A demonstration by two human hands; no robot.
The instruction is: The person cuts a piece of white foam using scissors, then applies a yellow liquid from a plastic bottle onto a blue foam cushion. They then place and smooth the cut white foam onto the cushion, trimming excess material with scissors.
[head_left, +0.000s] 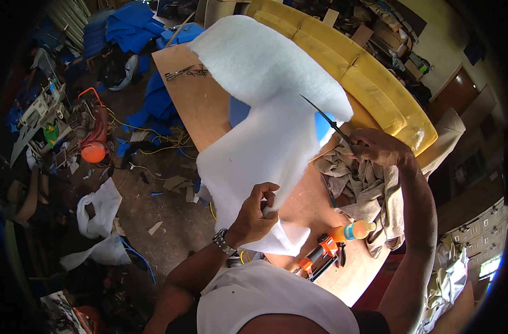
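Note:
A large sheet of white batting (254, 150) lies over a wooden table and hangs over its near left edge. My left hand (257, 214), with a metal watch at the wrist, is closed on the near part of the batting, fingertips pinched together. Raised at the right, my right hand (379, 147) grips a pair of dark scissors (333, 123). Their long blades point away and to the left over the batting; whether they touch it I cannot tell. Blue foam (240, 111) shows beneath the sheet.
On the wooden table (181, 100) lie metal tools (180, 72), crumpled beige cloth (348, 172), an orange drink bottle (351, 231) and an orange-and-black staple gun (319, 256). Yellow foam (348, 67) lines the far right. Batting scraps (101, 209) and yellow cable (162, 136) litter the floor.

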